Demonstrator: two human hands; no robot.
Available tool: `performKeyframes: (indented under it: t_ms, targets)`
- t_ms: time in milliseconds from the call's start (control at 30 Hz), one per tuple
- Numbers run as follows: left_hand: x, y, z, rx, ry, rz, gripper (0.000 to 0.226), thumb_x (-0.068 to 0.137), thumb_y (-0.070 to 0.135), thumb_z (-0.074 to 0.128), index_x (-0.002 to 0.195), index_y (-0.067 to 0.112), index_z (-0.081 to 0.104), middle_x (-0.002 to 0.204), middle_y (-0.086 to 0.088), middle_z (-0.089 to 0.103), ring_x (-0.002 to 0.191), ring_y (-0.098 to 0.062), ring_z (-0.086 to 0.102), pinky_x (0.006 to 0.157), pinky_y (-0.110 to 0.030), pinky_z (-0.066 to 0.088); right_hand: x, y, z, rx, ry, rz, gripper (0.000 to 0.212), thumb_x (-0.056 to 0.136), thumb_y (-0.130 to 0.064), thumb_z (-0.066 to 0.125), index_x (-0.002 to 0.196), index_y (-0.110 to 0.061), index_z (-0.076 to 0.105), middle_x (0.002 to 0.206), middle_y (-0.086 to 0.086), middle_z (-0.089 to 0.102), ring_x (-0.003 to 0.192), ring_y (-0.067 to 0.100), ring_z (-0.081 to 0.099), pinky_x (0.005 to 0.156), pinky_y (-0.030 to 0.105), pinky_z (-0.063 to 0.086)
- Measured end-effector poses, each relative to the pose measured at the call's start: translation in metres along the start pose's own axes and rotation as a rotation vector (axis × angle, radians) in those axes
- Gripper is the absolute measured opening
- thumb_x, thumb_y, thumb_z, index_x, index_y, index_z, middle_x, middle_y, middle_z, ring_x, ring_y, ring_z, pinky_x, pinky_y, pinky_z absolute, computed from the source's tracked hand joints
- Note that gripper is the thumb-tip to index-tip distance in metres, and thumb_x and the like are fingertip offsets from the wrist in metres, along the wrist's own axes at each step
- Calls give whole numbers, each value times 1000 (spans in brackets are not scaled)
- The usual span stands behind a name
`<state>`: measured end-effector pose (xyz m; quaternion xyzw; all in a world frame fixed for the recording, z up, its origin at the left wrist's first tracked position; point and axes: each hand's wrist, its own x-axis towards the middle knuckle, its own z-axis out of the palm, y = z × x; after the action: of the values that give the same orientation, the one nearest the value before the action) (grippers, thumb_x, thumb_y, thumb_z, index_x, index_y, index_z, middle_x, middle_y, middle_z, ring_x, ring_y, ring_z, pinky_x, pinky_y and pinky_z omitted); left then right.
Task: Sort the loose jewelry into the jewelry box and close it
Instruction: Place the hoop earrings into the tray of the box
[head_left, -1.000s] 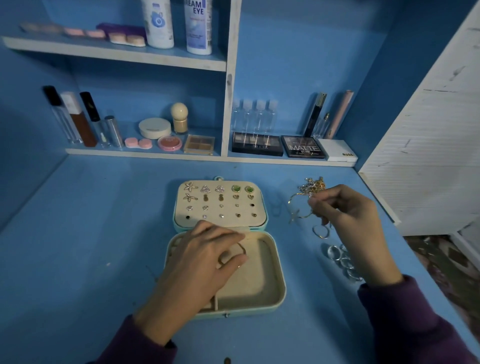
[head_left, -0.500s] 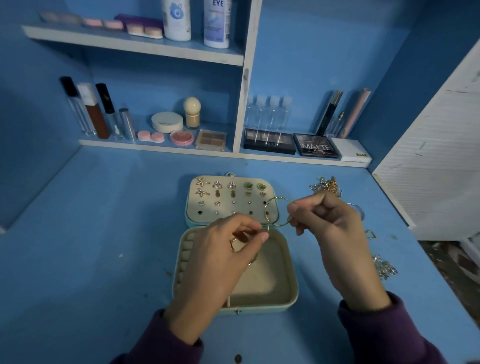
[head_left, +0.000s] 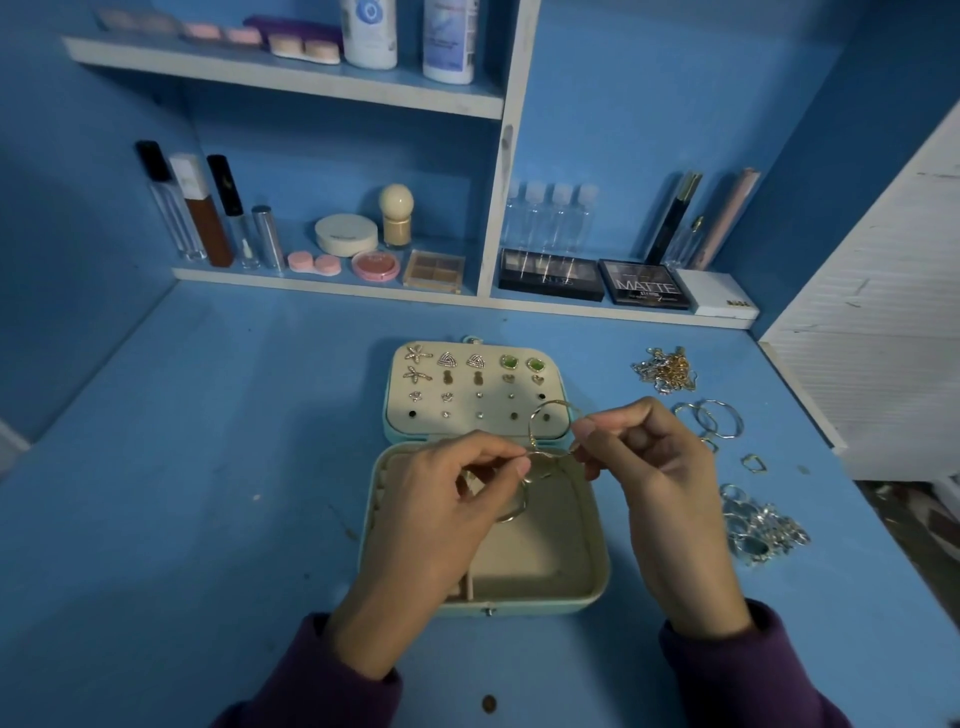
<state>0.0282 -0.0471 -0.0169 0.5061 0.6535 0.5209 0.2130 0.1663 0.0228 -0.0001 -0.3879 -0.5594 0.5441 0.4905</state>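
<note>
Now both hands meet just above the open jewelry box. Curled tight, the right hand pinches the right side of a small cluster of gold hoops between thumb and forefinger, its other fingers folded toward the palm. From the other side the left hand pinches the same cluster between thumb and forefinger, remaining fingers loosely bent. One hoop stands up above the fingertips, in front of the lid; another hangs below the left fingers, over the tray. How the hoops join cannot be told. The cluster is held in the air near the hinge side of the box, which sits on the blue table with its beige tray nearest the person. Part of the tray is hidden by the left hand; the visible part shows beige lining and a short divider near the front. Behind it the lid panel is opened back, set with rows of earrings: starfish top left, green stones top right. Right of the box, apart from it, loose pieces lie on the table: a chain heap farthest back, thin bangles just in front, a small heart-shaped ring, then a pile of silver rings beside the right wrist. Both wrists are covered by purple sleeves. Along the back wall a shelf carries cosmetics, among them a palette marked MATTE.
</note>
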Motion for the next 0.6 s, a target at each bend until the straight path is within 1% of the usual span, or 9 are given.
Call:
performKeyframes:
  t_ms: [67,200,367,500,600]
  targets:
    - [-1,1,0,-42,-8,-30,19,80,16,74,78,35,71,79,24,70,77,7,64,66,-9,46,0,0,-1,9,0,11,9,79,1,66,73,2,59,61,13,60,59,18,55,59,22,47]
    - [-1,1,0,-116,39,-38,10,81,15,73,80,25,73,74,16,72,74,0,68,69,-15,51,-2,0,-2,37,-17,42,12,79,6,64,71,5,55,56,11,58,56,20,52,56,23,45]
    - [1,2,-1,-214,66,-63,11,80,8,72,77,19,72,72,10,73,68,-5,68,64,-11,49,-3,0,0,67,13,52,17,79,9,62,67,1,53,54,10,56,54,18,51,54,22,45]
    - [-1,0,-1,-176,36,-40,10,80,9,72,79,18,73,71,11,72,67,-3,68,66,-13,51,-3,-1,2,169,19,103,20,82,7,58,66,-3,52,56,12,54,55,18,49,57,25,43]
    - [-2,-2,-1,-127,44,-7,10,80,11,74,80,21,74,70,12,72,68,-4,68,67,-18,53,-3,-1,2,176,27,102,20,82,7,58,66,-3,51,57,13,54,55,18,49,56,24,43]
